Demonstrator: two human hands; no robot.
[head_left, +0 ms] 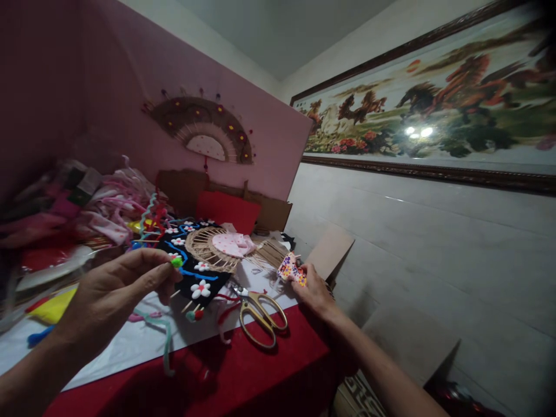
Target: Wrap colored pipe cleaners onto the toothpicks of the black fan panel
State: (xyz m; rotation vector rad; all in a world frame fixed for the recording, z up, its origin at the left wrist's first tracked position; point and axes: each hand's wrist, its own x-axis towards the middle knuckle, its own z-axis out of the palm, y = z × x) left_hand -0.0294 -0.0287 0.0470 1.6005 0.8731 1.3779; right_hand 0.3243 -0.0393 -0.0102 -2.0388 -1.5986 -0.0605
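Note:
Between the thumb and fingertips of my left hand [130,278] is a small bright green fuzzy ball [176,262]. It is in front of the left part of a handmade fan [186,282], which has black cloth, white flowers and blue trim. My right hand [317,292] is closed round a flower-patterned tool [291,270] that looks like a glue gun, at the table's right side. Gold-handled scissors [260,318] lie between my hands, their blades toward the fan. A pale green pipe cleaner [167,341] hangs over the front of the white sheet [117,353].
Plastic bags and craft supplies [117,197] are heaped at the left. Red card [228,209] and brown cardboard [182,191] lean at the back. A finished fan [208,124] hangs on the pink panel. A red cloth [243,376] covers the table's front edge.

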